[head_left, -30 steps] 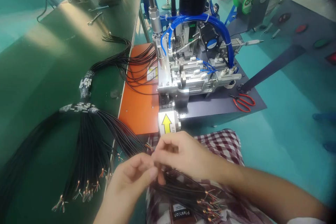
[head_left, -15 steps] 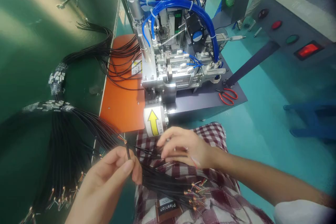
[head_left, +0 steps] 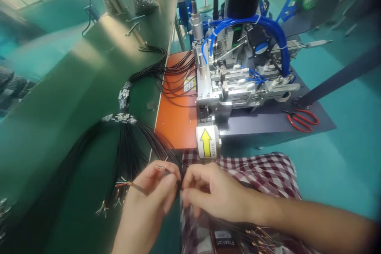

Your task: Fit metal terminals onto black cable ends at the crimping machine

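My left hand is closed, thumb against fingers, on a black cable whose thin stripped wires show over the fingertips. Another stripped end with coloured wires sticks out on that hand's left side. My right hand is close beside it, its fingertips pinched at a black cable; the exact grip is partly hidden. Below the right hand, a bundle of black cables with bare copper-coloured ends lies across my lap on a checkered cloth. More black cables fan out over the green table.
Ahead stands a machine with blue hoses, an orange plate and a roller with a yellow arrow. Red-handled pliers lie on its grey base. A grey post rises at right.
My right hand has come in beside the left and closed its fingertips at the cable. The left hand's held cable has turned. The view has shifted left, showing more of the table.
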Motion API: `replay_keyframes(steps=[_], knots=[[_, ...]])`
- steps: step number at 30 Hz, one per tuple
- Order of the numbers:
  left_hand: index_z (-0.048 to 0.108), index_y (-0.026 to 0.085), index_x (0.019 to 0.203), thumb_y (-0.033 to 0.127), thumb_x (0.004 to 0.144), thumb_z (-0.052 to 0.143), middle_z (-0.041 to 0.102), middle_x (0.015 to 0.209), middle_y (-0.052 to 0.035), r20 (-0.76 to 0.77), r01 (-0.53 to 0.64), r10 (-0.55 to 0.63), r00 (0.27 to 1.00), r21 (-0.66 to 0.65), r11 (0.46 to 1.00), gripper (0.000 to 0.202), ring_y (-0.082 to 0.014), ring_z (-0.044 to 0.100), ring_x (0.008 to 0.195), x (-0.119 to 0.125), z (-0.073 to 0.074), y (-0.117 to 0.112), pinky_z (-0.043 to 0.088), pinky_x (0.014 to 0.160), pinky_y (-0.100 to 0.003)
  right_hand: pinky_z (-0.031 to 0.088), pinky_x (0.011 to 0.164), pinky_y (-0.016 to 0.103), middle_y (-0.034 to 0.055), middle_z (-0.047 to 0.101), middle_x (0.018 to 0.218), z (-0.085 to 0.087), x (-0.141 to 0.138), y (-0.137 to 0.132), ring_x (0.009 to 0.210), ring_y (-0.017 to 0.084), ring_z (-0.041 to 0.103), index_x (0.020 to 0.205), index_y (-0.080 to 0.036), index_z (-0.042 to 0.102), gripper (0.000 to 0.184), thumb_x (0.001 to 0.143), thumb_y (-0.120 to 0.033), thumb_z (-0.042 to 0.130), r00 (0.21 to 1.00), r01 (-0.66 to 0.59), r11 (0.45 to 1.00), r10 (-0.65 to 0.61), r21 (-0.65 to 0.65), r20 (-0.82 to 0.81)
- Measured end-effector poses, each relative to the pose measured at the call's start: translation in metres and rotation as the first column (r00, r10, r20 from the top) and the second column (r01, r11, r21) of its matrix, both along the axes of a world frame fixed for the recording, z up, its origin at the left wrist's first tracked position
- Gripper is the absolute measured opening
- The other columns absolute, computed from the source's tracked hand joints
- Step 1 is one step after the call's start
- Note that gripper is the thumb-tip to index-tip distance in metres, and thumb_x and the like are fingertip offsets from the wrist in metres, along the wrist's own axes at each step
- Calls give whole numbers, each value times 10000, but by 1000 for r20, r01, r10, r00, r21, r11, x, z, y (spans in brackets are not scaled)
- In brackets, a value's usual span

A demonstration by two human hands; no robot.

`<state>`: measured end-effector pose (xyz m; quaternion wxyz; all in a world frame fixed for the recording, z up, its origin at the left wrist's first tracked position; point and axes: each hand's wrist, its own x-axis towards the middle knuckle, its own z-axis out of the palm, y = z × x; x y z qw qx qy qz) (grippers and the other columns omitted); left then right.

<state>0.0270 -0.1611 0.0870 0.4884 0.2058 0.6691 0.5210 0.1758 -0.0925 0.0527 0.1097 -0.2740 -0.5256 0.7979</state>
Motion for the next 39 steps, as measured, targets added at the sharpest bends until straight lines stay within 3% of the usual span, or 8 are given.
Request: replay_keyframes(steps=[14, 28, 30, 33, 34, 35, 37, 39], knots=[[525, 143, 602, 393, 560, 915, 574, 639, 63, 107, 8, -6, 994, -23, 1000, 465, 15, 315, 372, -5, -2, -3, 211, 429, -163, 429, 501, 182, -71, 586, 564, 3, -4, -4, 492, 81, 573, 737, -185, 568, 165, 790, -191, 724, 998, -44, 999, 44, 10, 44], [547, 178, 636, 331, 739, 810, 558, 657, 63, 66, 119, -124, 990, 71, 990, 321, -21, 362, 414, -2, -4, -8, 349, 465, -184, 428, 519, 188, -50, 620, 650, 0, 0, -1, 528, 77, 564, 738, -180, 566, 164, 856, -237, 665, 996, -89, 996, 89, 29, 9], [666, 205, 730, 259, 780, 774, 639, 757, -1, -44, 375, -372, 927, 125, 919, 131, -110, 582, 621, -9, 9, -12, 483, 624, -224, 422, 535, 198, -46, 605, 648, 2, 11, 8, 578, 95, 562, 733, -177, 607, 156, 807, -239, 730, 988, -156, 971, 153, 179, 36], [745, 241, 1122, 180, 730, 795, 690, 1184, -125, -69, 808, -805, 589, 32, 588, 400, -289, 625, 1129, -36, 29, -13, 488, 997, -405, 507, 658, 247, 0, 698, 803, 9, 39, 27, 699, 139, 632, 791, -196, 714, 58, 769, -150, 743, 945, -315, 859, 323, 404, 52], [738, 245, 1157, 173, 698, 820, 677, 1255, -128, -63, 793, -793, 606, -24, 609, 471, -308, 595, 1203, -49, 31, -11, 449, 1058, -427, 539, 801, 287, 26, 734, 932, 12, 49, 32, 832, 166, 677, 828, -217, 735, 162, 830, -89, 636, 936, -335, 832, 350, 443, 51], [739, 232, 1151, 169, 676, 842, 671, 1284, -127, -70, 693, -699, 712, -93, 715, 490, -310, 569, 1251, -63, 29, -6, 426, 1088, -415, 535, 917, 321, 42, 740, 1052, 13, 59, 35, 973, 193, 689, 892, -242, 746, 252, 854, -64, 572, 944, -309, 825, 328, 473, 44], [746, 171, 1056, 141, 627, 883, 725, 1139, -131, -94, 131, -143, 985, -116, 985, 451, -270, 644, 1120, -89, 16, 9, 490, 988, -327, 534, 993, 357, 65, 695, 1254, 10, 73, 34, 1140, 239, 661, 1102, -307, 723, 354, 874, -94, 556, 981, -195, 846, 170, 496, 95], [681, 187, 1109, 149, 724, 831, 709, 1163, -85, -132, -110, 100, 986, -66, 992, 415, -188, 637, 1113, -108, -3, 30, 481, 981, -262, 561, 983, 379, 71, 678, 1304, -2, 78, 24, 1157, 269, 666, 1293, -340, 635, 445, 886, -170, 581, 980, -183, 853, 117, 490, 162]])
